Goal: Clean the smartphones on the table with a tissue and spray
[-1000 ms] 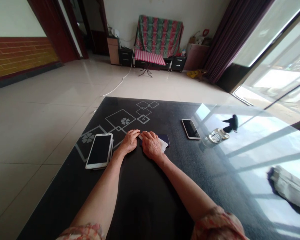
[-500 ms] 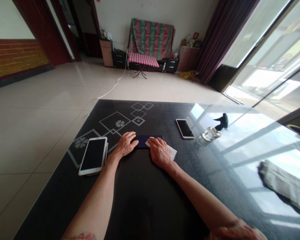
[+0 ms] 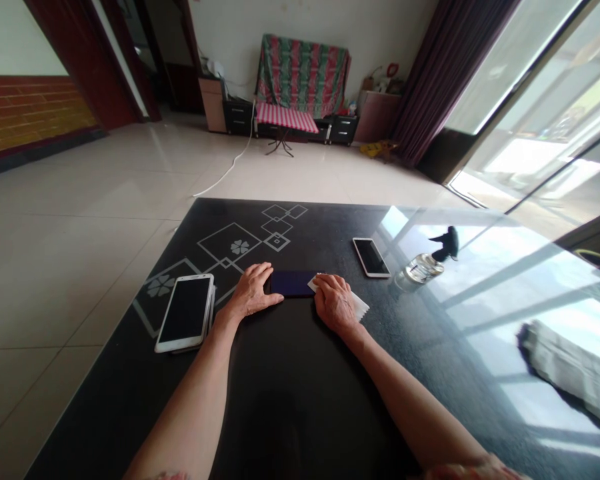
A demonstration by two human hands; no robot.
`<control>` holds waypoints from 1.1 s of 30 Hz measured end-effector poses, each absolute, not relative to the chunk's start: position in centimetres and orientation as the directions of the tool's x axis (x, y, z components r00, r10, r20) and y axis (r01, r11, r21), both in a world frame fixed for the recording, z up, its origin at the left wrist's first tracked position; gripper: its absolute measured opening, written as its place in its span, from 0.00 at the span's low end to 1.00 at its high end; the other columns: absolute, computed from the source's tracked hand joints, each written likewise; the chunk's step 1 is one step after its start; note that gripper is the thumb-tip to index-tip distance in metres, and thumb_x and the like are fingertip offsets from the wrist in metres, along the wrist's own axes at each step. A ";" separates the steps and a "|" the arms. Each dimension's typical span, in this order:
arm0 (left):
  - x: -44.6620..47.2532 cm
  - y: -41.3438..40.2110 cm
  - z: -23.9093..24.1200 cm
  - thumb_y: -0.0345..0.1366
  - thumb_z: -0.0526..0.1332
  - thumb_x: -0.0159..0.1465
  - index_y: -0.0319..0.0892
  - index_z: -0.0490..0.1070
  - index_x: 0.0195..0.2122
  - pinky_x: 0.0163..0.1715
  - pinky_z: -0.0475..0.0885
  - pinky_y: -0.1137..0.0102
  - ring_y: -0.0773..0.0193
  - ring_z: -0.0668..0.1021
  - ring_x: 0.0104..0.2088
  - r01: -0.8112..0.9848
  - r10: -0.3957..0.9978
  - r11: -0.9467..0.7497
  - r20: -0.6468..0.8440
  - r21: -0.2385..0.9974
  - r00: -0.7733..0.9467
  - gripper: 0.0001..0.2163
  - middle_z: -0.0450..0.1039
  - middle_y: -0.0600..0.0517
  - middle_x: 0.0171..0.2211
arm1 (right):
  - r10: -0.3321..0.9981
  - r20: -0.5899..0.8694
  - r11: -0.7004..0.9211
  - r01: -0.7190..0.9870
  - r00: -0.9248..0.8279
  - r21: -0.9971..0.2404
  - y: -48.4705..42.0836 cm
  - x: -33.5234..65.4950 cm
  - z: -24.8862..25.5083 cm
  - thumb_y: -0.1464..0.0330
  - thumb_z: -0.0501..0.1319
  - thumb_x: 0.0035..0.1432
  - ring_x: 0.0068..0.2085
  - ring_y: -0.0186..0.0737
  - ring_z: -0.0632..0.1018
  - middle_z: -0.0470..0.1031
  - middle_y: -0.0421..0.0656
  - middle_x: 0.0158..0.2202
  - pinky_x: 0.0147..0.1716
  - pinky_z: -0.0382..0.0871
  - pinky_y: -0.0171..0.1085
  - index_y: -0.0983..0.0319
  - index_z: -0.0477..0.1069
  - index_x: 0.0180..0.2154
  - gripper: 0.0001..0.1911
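A flat dark blue phone-sized slab [image 3: 295,283] lies crosswise on the dark glossy table; I cannot make out its exact kind. My left hand [image 3: 251,290] brackets its left end, thumb along the near edge and fingers at the far corner. Over the right end, my right hand [image 3: 336,301] presses a small white cloth [image 3: 361,308] with a zigzag edge, its fingers closed on it. The palm hides part of the cloth and the slab's right end.
Left of my forearm, a white phone [image 3: 185,313] rests on something flat. Beyond my right hand are another phone [image 3: 371,257] and a clear spray bottle [image 3: 424,267] with a black trigger. A folded grey cloth [image 3: 575,367] lies at the right.
My right hand has slid rightward with the white cloth, uncovering more of the dark blue slab. My left thumb has shifted onto the slab's near edge.
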State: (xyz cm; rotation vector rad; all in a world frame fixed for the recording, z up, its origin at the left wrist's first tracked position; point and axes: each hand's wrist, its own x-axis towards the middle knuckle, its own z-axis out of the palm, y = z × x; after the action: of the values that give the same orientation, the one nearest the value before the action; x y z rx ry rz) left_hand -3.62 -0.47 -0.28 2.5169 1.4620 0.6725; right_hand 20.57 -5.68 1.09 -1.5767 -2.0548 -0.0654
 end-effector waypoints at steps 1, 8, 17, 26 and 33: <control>-3.6 -0.4 -0.3 0.49 0.66 0.54 0.37 0.66 0.57 0.61 0.59 0.54 0.46 0.64 0.60 0.785 0.855 -0.511 0.301 0.349 0.423 0.32 0.63 0.40 0.60 | 0.882 0.443 0.314 0.903 -0.163 -0.294 -5.5 20.8 1.1 0.72 0.53 0.61 0.51 0.46 0.69 0.74 0.46 0.50 0.50 0.62 0.44 0.59 0.74 0.45 0.14; -3.8 -0.3 -0.3 0.48 0.66 0.53 0.38 0.67 0.56 0.60 0.60 0.52 0.45 0.65 0.60 0.771 0.850 -0.521 0.302 0.368 0.431 0.32 0.64 0.40 0.60 | 0.847 0.478 0.444 0.806 -0.234 -0.391 -2.8 23.0 0.8 0.73 0.52 0.60 0.49 0.42 0.73 0.74 0.46 0.47 0.53 0.63 0.44 0.60 0.75 0.42 0.14; -3.7 -0.6 0.1 0.45 0.67 0.52 0.36 0.67 0.56 0.61 0.59 0.52 0.44 0.63 0.61 0.779 0.870 -0.491 0.268 0.390 0.414 0.32 0.63 0.39 0.61 | 0.813 0.507 0.534 0.713 -0.287 -0.454 -3.0 24.8 1.0 0.71 0.55 0.58 0.46 0.41 0.75 0.76 0.45 0.43 0.51 0.66 0.44 0.59 0.76 0.36 0.10; -3.6 -0.6 0.1 0.40 0.66 0.51 0.34 0.67 0.56 0.62 0.58 0.54 0.45 0.64 0.60 0.772 0.868 -0.495 0.271 0.398 0.416 0.31 0.62 0.40 0.61 | 0.819 0.424 0.531 0.791 -0.388 -0.302 -3.8 23.2 1.8 0.69 0.55 0.63 0.50 0.44 0.71 0.76 0.43 0.48 0.53 0.62 0.46 0.57 0.76 0.43 0.12; -3.4 -0.6 0.1 0.39 0.65 0.50 0.36 0.67 0.55 0.61 0.59 0.54 0.45 0.65 0.60 0.769 0.866 -0.497 0.288 0.402 0.409 0.30 0.63 0.41 0.60 | 0.794 0.348 0.591 0.769 -0.499 -0.246 -4.8 19.8 2.6 0.68 0.52 0.65 0.54 0.46 0.67 0.70 0.44 0.57 0.54 0.61 0.47 0.58 0.69 0.55 0.19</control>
State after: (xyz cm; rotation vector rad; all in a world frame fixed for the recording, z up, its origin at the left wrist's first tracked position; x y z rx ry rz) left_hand -3.41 -0.60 0.08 2.4573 1.4471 0.6903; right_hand 19.81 -4.78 2.63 -1.2510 -2.3973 0.0809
